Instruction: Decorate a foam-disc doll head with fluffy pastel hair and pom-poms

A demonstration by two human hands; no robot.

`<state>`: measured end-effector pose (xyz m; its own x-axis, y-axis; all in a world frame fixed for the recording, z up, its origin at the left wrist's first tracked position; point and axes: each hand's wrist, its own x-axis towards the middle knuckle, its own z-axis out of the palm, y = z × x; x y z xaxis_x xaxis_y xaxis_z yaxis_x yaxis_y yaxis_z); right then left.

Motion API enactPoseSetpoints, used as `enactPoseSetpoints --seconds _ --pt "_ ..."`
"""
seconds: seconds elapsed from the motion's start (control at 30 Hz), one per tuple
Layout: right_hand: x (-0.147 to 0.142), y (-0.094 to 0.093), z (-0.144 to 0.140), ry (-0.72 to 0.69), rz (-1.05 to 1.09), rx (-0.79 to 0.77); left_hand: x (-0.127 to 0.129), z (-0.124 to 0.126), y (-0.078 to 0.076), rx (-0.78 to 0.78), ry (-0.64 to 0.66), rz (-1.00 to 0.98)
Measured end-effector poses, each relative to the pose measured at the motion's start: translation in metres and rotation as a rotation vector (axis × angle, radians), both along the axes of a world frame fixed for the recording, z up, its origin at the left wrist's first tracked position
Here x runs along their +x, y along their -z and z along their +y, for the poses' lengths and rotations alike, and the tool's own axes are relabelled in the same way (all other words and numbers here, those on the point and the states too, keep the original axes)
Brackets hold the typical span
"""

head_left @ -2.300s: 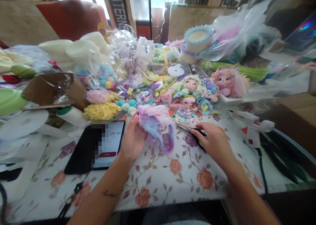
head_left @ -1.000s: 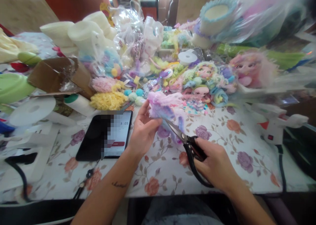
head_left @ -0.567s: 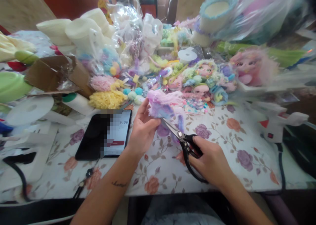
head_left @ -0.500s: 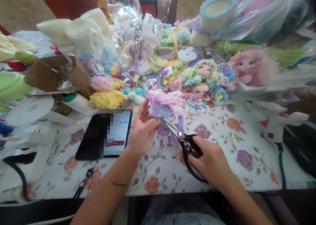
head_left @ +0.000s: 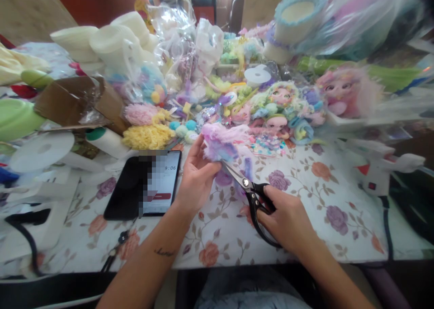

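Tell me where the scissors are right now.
In the head view, the scissors are right of centre in the right hand, blades reaching into the purple fluff held by the left hand.

Right hand (head_left: pixel 288 221) with scissors (head_left: pixel 252 196) edged slightly left — blades closer into fluffy tuft (head_left: pixel 222 144).

Pink-purple-blue fluffy trim (head_left: pixel 225 144) in left hand (head_left: pixel 195 178); black-handled scissors (head_left: pixel 252 196) in right hand (head_left: pixel 288 221); rose-patterned white tablecloth (head_left: pixel 305 196) beneath.

Scissor (head_left: pixel 249 189) tips hidden in fluffy trim (head_left: pixel 224 144); bags (head_left: pixel 359 19) blurred.
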<state>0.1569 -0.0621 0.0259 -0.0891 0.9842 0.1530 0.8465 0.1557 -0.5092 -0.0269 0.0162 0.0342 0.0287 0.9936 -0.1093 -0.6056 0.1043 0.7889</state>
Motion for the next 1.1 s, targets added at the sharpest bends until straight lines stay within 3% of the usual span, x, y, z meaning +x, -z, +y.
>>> enactPoseSetpoints --seconds 0.47,0.87,1.1 --pt "-0.001 -0.0001 0.0026 -0.004 -0.019 0.01 0.0024 -0.0003 -0.0014 0.005 -0.005 0.016" --pt "0.0007 0.0031 0.0001 -0.009 -0.287 0.309 0.0035 -0.0007 -0.0015 -0.001 -0.009 0.001" --pt "-0.0004 0.0051 -0.0043 0.024 -0.332 0.329 0.0043 -0.0018 -0.0009 -0.013 -0.037 -0.004"
